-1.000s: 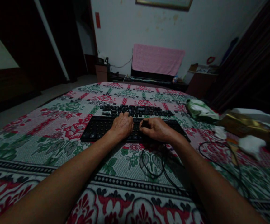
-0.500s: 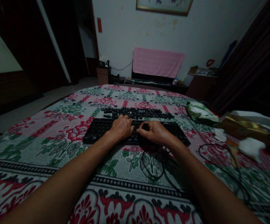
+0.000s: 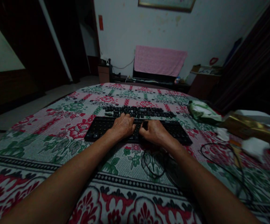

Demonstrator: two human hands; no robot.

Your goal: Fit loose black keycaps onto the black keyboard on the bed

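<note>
A black keyboard lies across the bedspread, most of its keycaps off and its small sockets showing. My left hand rests palm down on its middle, fingers stretched toward the far edge and thumb out to the side. Just right of it, my right hand is closed in a pinch low over the keyboard. Something dark shows between its thumb and forefinger, too dim to name. Behind the keyboard, loose black keycaps lie in rough rows.
A black cable loops in front of the keyboard and more of it curves to the right. On the right are a green tissue pack, a gold box and crumpled white tissue. A pink towel hangs at the far wall.
The whole view has shifted slightly. My right hand has turned a little over the keyboard, its thumb and forefinger drawn closer in. My left hand stays in place.
</note>
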